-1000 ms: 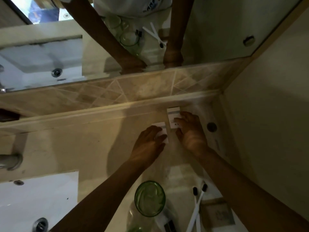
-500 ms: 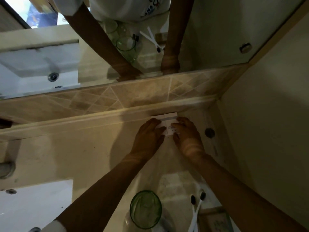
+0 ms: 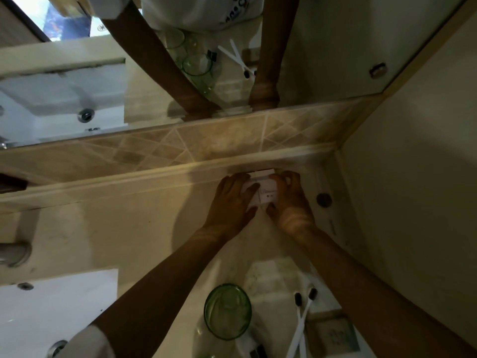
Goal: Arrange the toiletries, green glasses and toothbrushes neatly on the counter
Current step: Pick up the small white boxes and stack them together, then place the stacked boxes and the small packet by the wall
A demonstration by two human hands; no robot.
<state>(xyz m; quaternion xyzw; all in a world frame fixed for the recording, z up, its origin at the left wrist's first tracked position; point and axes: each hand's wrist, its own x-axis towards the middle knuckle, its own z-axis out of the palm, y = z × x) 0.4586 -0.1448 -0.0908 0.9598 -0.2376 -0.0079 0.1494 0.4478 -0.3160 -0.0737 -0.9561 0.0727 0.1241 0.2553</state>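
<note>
Two small white toiletry boxes (image 3: 265,193) lie side by side against the back ledge of the beige counter (image 3: 129,228). My left hand (image 3: 232,202) rests on the left box and my right hand (image 3: 289,200) grips the right one, fingers curled over its far edge. A green glass (image 3: 227,311) stands upright near the front, with a second glass partly seen below it. Two white toothbrushes with black heads (image 3: 303,316) lie crossed to the right of the glass.
A white sink basin (image 3: 51,306) sits at the lower left with a metal tap (image 3: 13,253) above it. A mirror (image 3: 322,47) runs along the back over a tiled strip. A wall (image 3: 413,202) closes the right side. A flat packet (image 3: 335,337) lies by the toothbrushes.
Both hands have pushed the two white boxes away from me, up against the back ledge, and brought them together. The glass and toothbrushes have stayed put.
</note>
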